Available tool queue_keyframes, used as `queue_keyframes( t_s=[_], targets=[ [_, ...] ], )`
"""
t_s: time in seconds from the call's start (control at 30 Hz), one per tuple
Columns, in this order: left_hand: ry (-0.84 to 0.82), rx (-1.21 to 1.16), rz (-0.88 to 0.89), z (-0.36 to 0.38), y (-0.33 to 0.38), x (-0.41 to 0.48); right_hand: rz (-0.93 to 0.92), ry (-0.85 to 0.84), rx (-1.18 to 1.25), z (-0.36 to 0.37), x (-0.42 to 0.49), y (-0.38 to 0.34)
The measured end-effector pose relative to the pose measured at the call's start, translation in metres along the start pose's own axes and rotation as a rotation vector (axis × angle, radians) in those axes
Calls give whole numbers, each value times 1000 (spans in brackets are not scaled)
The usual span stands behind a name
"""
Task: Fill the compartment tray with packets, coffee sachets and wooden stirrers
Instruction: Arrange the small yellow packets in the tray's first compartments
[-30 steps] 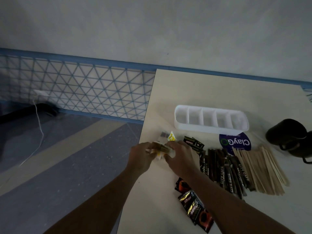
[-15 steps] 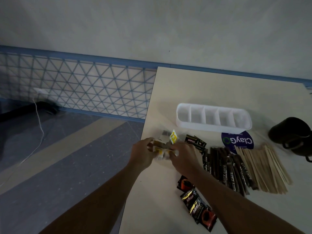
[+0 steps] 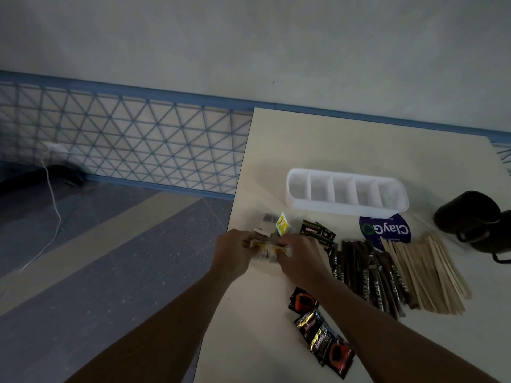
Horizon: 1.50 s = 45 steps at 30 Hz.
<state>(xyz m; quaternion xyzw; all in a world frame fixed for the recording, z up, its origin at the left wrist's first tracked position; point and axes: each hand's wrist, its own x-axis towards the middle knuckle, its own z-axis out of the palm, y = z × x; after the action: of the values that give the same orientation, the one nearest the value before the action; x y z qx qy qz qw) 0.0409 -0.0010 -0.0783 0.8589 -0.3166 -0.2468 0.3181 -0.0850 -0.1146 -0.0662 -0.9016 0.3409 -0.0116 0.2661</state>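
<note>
Packets (image 3: 269,246) in a small white-and-yellow bunch sit pinched between the left hand (image 3: 235,254) and the right hand (image 3: 300,258), both closed on them near the table's (image 3: 345,142) left edge. The white compartment tray (image 3: 347,193) stands toward the far edge, all compartments bare. Coffee sachets (image 3: 367,275) and wooden stirrers (image 3: 425,275) lie between it and the near edge.

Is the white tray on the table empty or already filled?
Empty: all five compartments of the tray show only bare white plastic inside.
</note>
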Motion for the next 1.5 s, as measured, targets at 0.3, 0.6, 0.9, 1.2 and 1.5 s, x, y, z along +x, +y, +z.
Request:
queue_keyframes(
  t_s=[0.3, 0.6, 0.9, 1.2, 1.5],
  targets=[
    [-25, 25, -3, -22, -3, -4, -19, -41, 29, -11, 5, 10],
    [-58, 27, 63, -51, 42, 19, -56, 14, 103, -69, 24, 25],
    [69, 10, 125, -30, 110, 78, -11, 172, 70, -114, 70, 45],
    [76, 126, 70, -4, 126, 130, 48, 143, -25, -116, 119, 67],
    [-19, 299, 56, 17, 123, 149, -34, 38, -225, -98, 143, 75]
  ],
)
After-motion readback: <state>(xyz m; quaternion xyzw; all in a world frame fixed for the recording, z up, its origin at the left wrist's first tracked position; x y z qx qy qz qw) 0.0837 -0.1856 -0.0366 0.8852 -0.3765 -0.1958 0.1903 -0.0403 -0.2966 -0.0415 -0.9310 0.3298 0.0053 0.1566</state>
